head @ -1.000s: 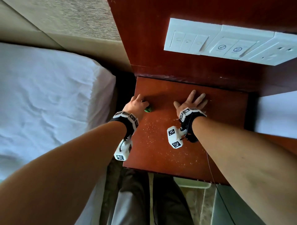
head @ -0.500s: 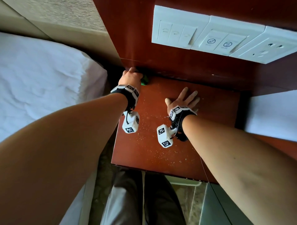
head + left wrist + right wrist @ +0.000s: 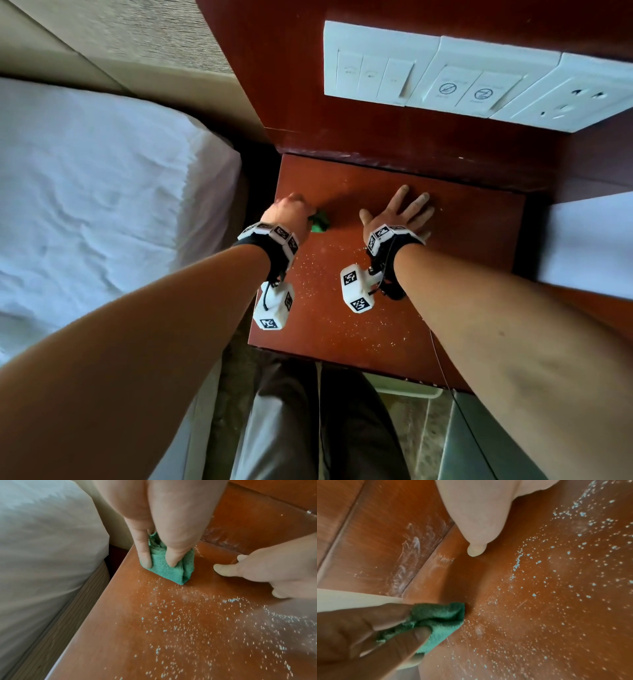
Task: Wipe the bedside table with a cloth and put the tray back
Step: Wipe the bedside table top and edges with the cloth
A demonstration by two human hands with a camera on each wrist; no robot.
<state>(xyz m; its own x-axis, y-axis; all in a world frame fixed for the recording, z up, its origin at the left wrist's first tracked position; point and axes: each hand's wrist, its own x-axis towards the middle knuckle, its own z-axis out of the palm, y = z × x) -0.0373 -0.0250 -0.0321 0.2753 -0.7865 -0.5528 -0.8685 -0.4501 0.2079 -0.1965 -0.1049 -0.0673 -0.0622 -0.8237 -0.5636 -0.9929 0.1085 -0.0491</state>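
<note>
The left hand point(image 3: 289, 214) grips a folded green terry cloth point(image 3: 169, 566) — fingers curled round it — and presses it flat on the bedside table point(image 3: 462, 260), near the left edge and about midway between the near and far edges. The right hand point(image 3: 402, 214) lies palm down on the tabletop just right of the cloth, fingers straight and spread, holding nothing; hand and cloth do not touch. Pale crumbs or grit point(image 3: 197, 622) are scattered over the near part of the reddish-brown top. No tray can be made out in any view. On the wooden back panel above sits a white switch and socket plate point(image 3: 462, 80); two rockers bear round crossed-out symbols, with lettering too small to read. A white-sheeted bed point(image 3: 96, 205) stands to the left — close beside the table.
</note>
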